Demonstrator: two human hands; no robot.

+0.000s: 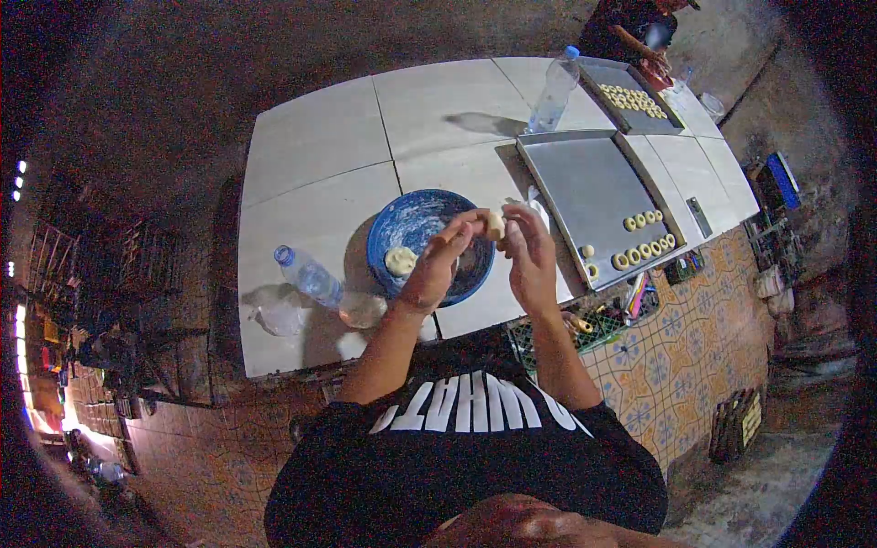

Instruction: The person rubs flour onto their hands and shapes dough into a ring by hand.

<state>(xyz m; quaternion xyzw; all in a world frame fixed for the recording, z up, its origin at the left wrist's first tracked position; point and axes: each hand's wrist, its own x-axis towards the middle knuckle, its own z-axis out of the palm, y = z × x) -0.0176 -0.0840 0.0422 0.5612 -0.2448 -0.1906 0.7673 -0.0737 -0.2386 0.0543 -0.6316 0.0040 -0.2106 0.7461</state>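
floor [671, 365]: blue-patterned orange tile | table [315, 151]: white-tiled top | light [22, 352]: far left

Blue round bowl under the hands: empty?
No, a pale, round dough lump lies inside the blue round bowl.

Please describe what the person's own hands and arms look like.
The left hand and right hand are ungloved. The forearms are bare below the short sleeves of a black shirt, which has large white lettering across it.
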